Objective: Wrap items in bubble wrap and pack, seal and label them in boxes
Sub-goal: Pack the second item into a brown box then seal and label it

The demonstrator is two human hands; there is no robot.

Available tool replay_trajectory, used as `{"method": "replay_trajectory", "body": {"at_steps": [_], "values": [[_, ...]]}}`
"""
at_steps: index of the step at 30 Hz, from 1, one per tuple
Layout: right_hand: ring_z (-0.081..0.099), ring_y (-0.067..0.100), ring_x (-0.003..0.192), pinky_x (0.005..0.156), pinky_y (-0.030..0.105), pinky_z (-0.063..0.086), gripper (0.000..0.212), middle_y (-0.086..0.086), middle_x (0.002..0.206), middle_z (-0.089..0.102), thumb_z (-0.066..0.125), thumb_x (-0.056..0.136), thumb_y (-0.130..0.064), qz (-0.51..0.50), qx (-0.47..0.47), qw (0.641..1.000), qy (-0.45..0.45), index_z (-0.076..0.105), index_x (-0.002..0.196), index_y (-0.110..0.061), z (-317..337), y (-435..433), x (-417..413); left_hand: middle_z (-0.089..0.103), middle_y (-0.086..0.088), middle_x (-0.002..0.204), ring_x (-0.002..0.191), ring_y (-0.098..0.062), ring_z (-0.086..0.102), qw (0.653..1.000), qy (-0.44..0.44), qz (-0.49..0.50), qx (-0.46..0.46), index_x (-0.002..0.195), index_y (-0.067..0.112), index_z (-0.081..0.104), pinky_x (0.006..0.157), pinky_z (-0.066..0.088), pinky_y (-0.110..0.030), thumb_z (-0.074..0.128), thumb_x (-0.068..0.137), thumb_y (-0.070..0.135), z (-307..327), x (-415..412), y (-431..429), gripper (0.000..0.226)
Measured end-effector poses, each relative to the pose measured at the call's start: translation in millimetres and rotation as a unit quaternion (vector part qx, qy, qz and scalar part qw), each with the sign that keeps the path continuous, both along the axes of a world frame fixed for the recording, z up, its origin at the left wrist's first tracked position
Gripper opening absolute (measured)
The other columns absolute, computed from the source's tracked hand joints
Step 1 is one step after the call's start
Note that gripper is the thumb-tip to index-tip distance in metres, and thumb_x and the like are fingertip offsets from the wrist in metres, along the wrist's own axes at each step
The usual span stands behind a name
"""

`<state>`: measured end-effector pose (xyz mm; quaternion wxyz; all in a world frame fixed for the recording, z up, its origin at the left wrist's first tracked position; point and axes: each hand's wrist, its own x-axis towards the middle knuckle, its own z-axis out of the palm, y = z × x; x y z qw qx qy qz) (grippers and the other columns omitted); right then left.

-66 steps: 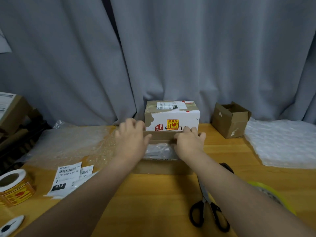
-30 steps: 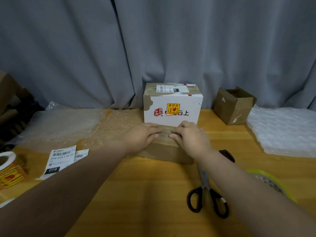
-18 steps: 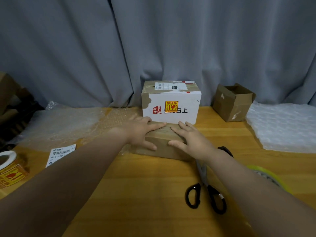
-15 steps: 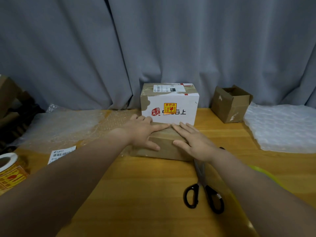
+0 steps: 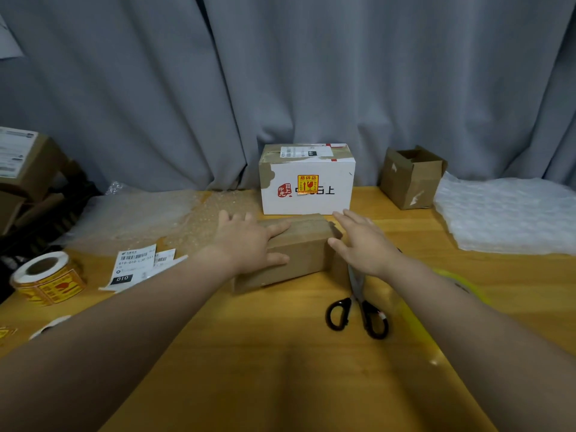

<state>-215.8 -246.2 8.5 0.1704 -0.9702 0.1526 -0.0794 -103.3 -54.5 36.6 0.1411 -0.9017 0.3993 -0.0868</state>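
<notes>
Brown box [image 5: 296, 254] sits mid-frame on the bench [image 5: 280, 353], flaps down, left hand [image 5: 249, 241] flat on top, right hand [image 5: 361, 244] open-fingered at its right end. Looks packed, but I see no tape or label, so sealing's next I guess.

Dim, even indoor light, soft shadows, slight blur, perhaps wide-angle edge stretch

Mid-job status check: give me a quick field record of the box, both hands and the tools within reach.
target: small brown box, flaps closed, no tape seen on it
left hand: flat on the box top, fingers straight
right hand: open at the box's right end, contact unclear
scissors: lying just right of the box
shipping labels: lying left of the box
</notes>
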Motion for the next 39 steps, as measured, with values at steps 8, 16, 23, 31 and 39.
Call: {"method": "replay_trajectory", "body": {"at_steps": [8, 16, 23, 31, 39], "values": [[0.057, 0.026, 0.098, 0.077, 0.034, 0.04, 0.056, 0.004, 0.103, 0.057, 0.047, 0.092, -0.054, -0.26, -0.14, 0.916, 0.272, 0.036, 0.131, -0.016, 3, -11, -47, 0.041, -0.015, 0.139, 0.125, -0.035, 0.04, 0.995, 0.098, -0.025, -0.025, 0.148, 0.038, 0.015, 0.108, 0.026, -0.048, 0.031, 0.093, 0.061, -26, -14, -34, 0.062], [0.048, 0.021, 0.06, 0.046, 0.029, 0.033, 0.008, 0.003, 0.071, 0.049, 0.054, 0.091, -0.022, -0.236, -0.003, 0.96, 0.15, 0.052, 0.088, -0.015, -9, -28, -56, 0.003, -0.008, 0.159, 0.145, -0.034, 0.01, 0.991, 0.111, -0.056, -0.057, 0.151, 0.03, -0.001, 0.118, 0.011, -0.044, 0.019, 0.096, 0.06, -38, -18, -60, 0.066], [0.057, 0.013, 0.082, 0.073, 0.031, 0.047, 0.018, -0.002, 0.089, 0.065, 0.069, 0.082, -0.031, -0.185, 0.326, 0.895, -0.243, 0.069, 0.092, -0.016, 77, -10, -26, 0.0, 0.001, 0.159, 0.146, -0.024, 0.002, 0.971, 0.198, -0.119, -0.061, 0.15, 0.038, 0.008, 0.117, 0.002, -0.039, 0.021, 0.094, 0.061, -33, 8, -51, 0.062], [0.07, 0.019, 0.068, 0.057, 0.028, 0.054, 0.034, 0.011, 0.086, 0.073, 0.046, 0.094, -0.041, -0.119, 0.57, 0.75, -0.312, 0.073, 0.094, -0.02, 106, 35, 5, 0.051, 0.005, 0.113, 0.107, -0.002, 0.049, 0.726, 0.293, -0.131, -0.609, 0.115, 0.02, 0.056, 0.094, 0.035, -0.01, 0.038, 0.099, 0.028, 36, -5, -38, 0.025], [0.064, 0.026, 0.076, 0.056, 0.027, 0.053, 0.028, 0.016, 0.09, 0.063, 0.037, 0.096, -0.014, -0.061, 0.529, 0.794, -0.292, 0.064, 0.102, -0.021, 110, 50, 22, 0.048, 0.01, 0.113, 0.105, -0.01, 0.049, 0.846, 0.218, -0.211, -0.439, 0.124, 0.024, 0.06, 0.093, 0.042, -0.021, 0.075, 0.077, 0.032, 68, 3, -18, 0.05]]}}
